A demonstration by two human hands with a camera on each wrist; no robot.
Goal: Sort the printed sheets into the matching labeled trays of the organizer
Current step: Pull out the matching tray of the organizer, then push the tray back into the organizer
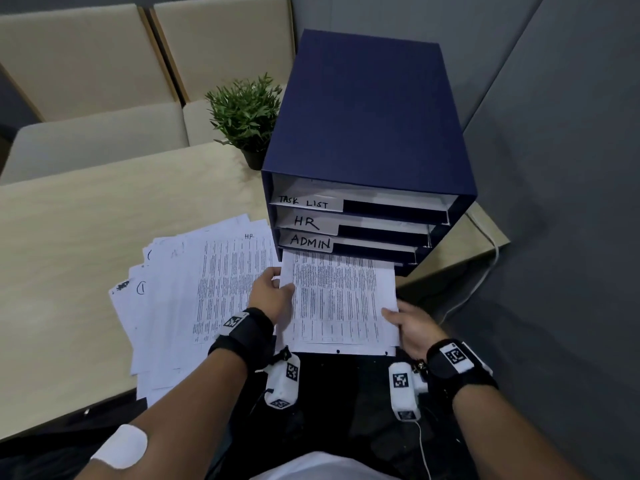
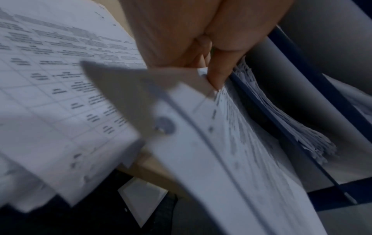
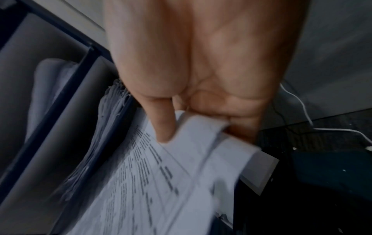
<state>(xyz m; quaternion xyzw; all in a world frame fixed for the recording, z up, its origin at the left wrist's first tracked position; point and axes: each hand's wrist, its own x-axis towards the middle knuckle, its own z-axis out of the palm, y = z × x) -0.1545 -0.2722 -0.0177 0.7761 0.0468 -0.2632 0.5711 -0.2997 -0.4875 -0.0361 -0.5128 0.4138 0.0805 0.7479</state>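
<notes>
You hold a printed sheet (image 1: 337, 299) in both hands, level in front of the organizer (image 1: 367, 140), with its far edge at the mouth of the lowest tray, just under the one marked ADMIN (image 1: 310, 242). Whether that edge is already inside the tray cannot be told from the head view. Your left hand (image 1: 272, 296) grips the sheet's left edge, thumb on top and fingers curled under; the left wrist view shows the thumb (image 2: 219, 76) pressed on the paper's edge. Your right hand (image 1: 414, 327) pinches the near right corner, thumb (image 3: 163, 127) on the printed face and the other fingers below. More than one sheet may be in the grip; the wrist views show layered edges, too blurred to count.

The organizer is dark blue and stands on the table (image 1: 86, 209) at its right end. Its upper trays read TASK LIST (image 1: 304, 202), HR (image 1: 306, 222) and ADMIN, and paper lies in each. Left of the held sheet a loose pile (image 1: 180, 292) of printed sheets is fanned over the table, the top one marked HR. A small potted plant (image 1: 246, 116) stands behind the pile, just beside the organizer's left wall. A white cable (image 1: 485, 258) runs down past the table's right edge.
</notes>
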